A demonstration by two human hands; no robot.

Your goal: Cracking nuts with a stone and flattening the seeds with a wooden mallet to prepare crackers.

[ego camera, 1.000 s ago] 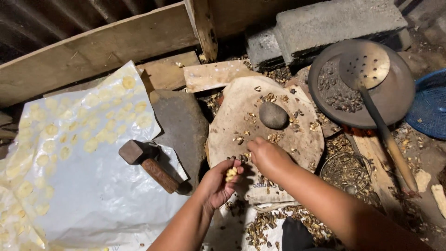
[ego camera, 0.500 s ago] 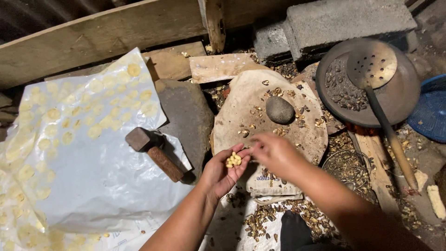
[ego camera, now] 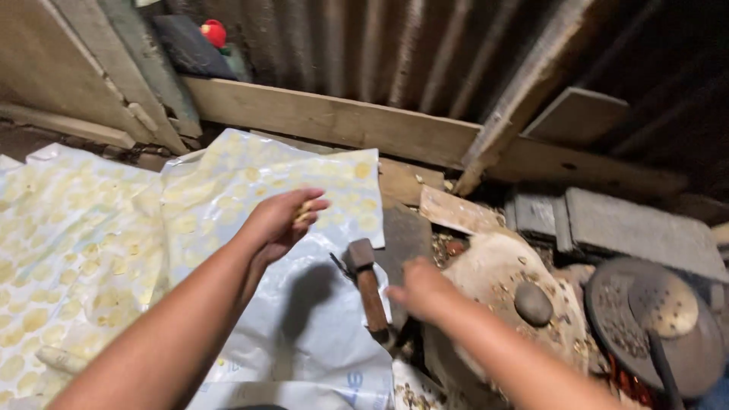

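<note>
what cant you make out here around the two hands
Head view only:
- Small yellowish pieces in the left hand: curled fingers cover them, kind unclear.
- Right hand: motion-blurred, grip unreadable.
- Dark perforated metal ladle: handle cut by the bottom edge.
- Scattered bits on the round wooden slab: too small.

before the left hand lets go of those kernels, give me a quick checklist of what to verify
1. Left hand cupped around the pale kernels: ok.
2. Left hand over the plastic sheet, not the dirt: ok.
3. Sheet area below the hand free of tools: ok; the hammer lies off to the right.
4. Right hand out of the drop path: ok, it hangs by the round stone slab.
5. Right hand empty: cannot tell, it is blurred.
6. Pebble resting steady on the slab: ok.
</note>
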